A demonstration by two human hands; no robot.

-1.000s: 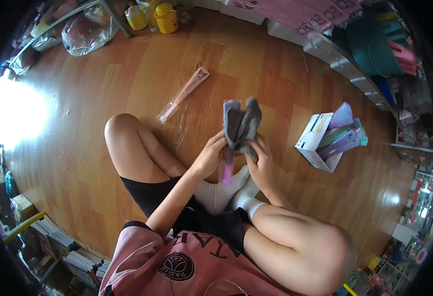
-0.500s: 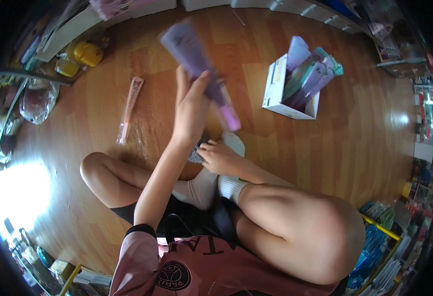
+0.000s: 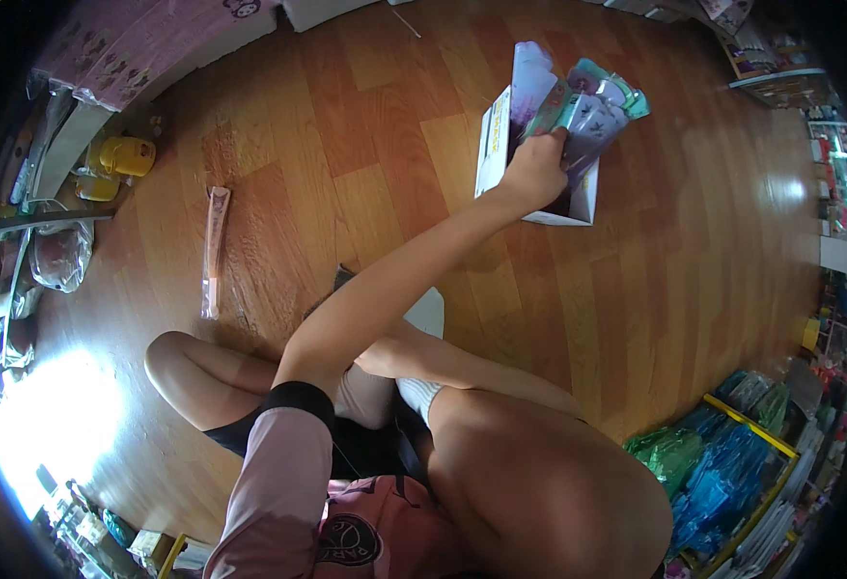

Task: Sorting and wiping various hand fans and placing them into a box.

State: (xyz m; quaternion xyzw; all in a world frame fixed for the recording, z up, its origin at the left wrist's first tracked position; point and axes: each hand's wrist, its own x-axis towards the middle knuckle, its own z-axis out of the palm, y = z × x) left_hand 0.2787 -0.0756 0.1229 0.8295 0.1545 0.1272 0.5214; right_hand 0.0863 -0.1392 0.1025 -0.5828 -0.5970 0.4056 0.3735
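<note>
My left hand (image 3: 537,174) is closed at the white box (image 3: 493,145), its fingers around a long purple package (image 3: 592,130) that flares toward the top. Beside it in the box stand another pale purple package (image 3: 531,77) and teal-green ones (image 3: 626,95); their lower ends are hidden by the walls and my hand. My right hand (image 3: 377,359) lies low by my feet, mostly behind my left forearm, so its fingers do not show. A dark grey thing (image 3: 343,276) peeks out past that forearm, too covered to name.
A slim orange package in clear wrap (image 3: 215,251) lies on the wooden floor to the left. Yellow containers (image 3: 126,156) and a clear plastic bag (image 3: 61,253) sit at the left shelf. Blue plastic bags (image 3: 722,478) fill a yellow-edged rack at lower right. My bent knees flank my arms.
My left hand has carried the purple package from mid-air over to the box on the right. My right hand has become mostly covered by the left forearm. The view has shifted.
</note>
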